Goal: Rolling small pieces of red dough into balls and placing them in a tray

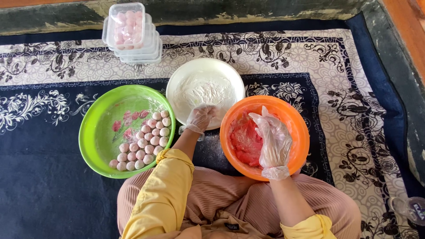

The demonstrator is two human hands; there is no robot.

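Observation:
My left hand (201, 117), in a clear plastic glove, rests in the white plate of flour (177, 84), fingers curled; whether it holds anything is hidden. My right hand (274, 139), also gloved, hovers with fingers spread over the orange bowl (296, 124), beside the red dough (245, 142) inside it. To the left, a green bowl (95, 132) holds several floured pink balls (144, 144) in rows.
A stack of clear plastic boxes (130, 33) with pink balls stands at the back left. Everything sits on a dark blue and cream patterned rug (44, 177). A clear lid or cup (409, 208) lies at the right edge. My knees lie below the bowls.

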